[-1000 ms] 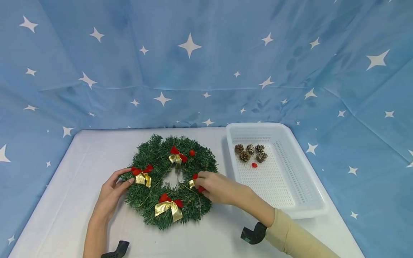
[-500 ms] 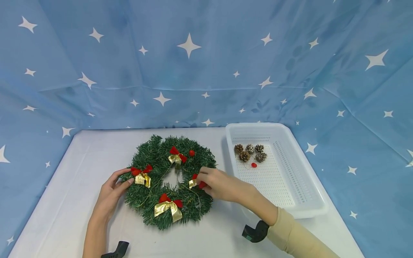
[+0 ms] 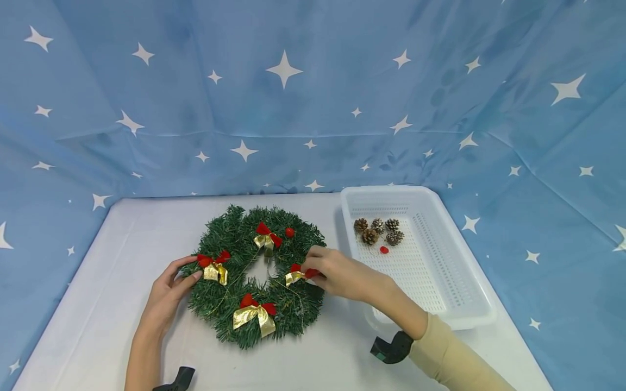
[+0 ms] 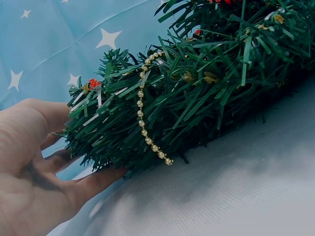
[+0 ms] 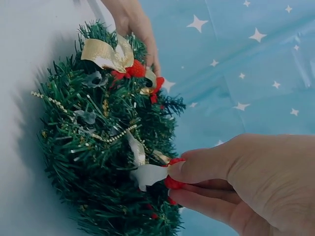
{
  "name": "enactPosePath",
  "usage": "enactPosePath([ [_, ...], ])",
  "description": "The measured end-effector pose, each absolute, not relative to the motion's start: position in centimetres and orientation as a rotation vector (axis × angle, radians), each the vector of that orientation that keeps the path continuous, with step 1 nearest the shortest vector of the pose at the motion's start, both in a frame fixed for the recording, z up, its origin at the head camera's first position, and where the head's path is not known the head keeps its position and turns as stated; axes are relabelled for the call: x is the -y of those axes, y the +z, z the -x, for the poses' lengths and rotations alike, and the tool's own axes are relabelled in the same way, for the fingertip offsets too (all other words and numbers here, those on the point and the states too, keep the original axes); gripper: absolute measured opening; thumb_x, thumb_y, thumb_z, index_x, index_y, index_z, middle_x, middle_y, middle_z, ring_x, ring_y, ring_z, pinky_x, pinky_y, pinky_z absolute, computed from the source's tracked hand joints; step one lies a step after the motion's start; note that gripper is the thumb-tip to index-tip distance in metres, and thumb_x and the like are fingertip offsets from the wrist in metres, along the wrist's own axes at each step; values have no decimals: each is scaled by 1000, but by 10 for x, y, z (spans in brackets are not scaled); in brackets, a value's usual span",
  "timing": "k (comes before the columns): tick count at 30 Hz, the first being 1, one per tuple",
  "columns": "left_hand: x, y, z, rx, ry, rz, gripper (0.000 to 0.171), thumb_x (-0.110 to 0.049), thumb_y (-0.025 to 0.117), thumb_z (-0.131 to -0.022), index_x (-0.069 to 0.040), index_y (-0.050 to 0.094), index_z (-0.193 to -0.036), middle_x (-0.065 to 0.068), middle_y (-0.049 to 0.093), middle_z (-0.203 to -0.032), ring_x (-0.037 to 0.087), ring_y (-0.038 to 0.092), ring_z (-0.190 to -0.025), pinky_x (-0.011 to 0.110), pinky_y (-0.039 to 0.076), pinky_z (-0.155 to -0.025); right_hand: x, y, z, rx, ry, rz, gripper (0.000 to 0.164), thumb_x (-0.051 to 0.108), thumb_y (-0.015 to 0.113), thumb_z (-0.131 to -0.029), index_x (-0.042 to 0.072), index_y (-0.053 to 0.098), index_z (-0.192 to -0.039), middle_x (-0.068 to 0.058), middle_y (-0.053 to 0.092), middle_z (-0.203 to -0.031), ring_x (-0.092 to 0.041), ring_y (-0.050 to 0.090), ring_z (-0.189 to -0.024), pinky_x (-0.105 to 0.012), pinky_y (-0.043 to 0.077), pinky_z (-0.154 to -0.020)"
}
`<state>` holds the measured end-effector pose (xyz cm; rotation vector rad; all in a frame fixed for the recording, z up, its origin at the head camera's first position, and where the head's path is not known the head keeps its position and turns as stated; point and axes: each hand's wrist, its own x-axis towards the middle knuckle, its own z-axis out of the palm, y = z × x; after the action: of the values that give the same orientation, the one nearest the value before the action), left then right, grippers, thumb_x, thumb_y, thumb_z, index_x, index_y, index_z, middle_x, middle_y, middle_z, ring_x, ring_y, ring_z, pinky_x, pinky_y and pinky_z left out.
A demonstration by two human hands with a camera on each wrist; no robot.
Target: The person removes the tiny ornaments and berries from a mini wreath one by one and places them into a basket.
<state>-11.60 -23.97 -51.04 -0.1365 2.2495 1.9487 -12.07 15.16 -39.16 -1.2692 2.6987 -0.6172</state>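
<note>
A green Christmas wreath lies on the white table, trimmed with red and gold bows and a string of gold beads. My left hand holds the wreath by its left side, beside the left bow; in the left wrist view its fingers and thumb reach around the bristly edge. On the wreath's right side, my right hand pinches the red part of a bow between thumb and fingers. Its gold ribbon tails point toward the wreath's centre, and the fingers cover part of the red.
Right of the wreath stands a white plastic basket with several pine cones and a small red piece in it. Two more bows, top and bottom, and a red ball decorate the wreath. A blue starry curtain hangs behind.
My right hand has shifted slightly up and to the right, still pinching the right bow, and more of that bow shows. The left hand keeps its place on the wreath.
</note>
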Motion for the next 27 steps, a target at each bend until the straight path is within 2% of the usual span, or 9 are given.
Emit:
enactPosePath([
  [6,240,-510,116,-2256,1938,141,55,-29,65,-104,-13,45,-152,14,11,-172,50,19,-154,9,46,-85,-158,-388,122,-2730,-620,1247,20,-2,75,-90,4,75,-110,-6,67,-109,-16,69,-94,-18,57,-81],
  [11,242,-512,116,-2251,1926,135,56,-30,65,-104,-15,44,-153,13,7,-173,52,12,-154,6,43,-87,-165,-388,124,-2760,-619,1288,20,-5,76,-88,5,75,-105,-5,66,-105,-16,67,-91,-18,56,-77],
  [21,242,-511,116,-2248,1926,133,55,-30,64,-104,-14,44,-153,13,5,-173,52,11,-155,6,42,-87,-175,-388,123,-2769,-678,1247,19,-6,75,-88,5,75,-103,-6,67,-101,-16,68,-87,-20,57,-75],
  [27,242,-512,117,-2243,1918,146,57,-31,65,-103,-16,44,-154,11,6,-174,50,11,-155,6,43,-92,-181,-385,123,-2797,-689,1202,19,-6,75,-88,6,74,-104,-6,67,-102,-16,69,-86,-22,58,-74],
])
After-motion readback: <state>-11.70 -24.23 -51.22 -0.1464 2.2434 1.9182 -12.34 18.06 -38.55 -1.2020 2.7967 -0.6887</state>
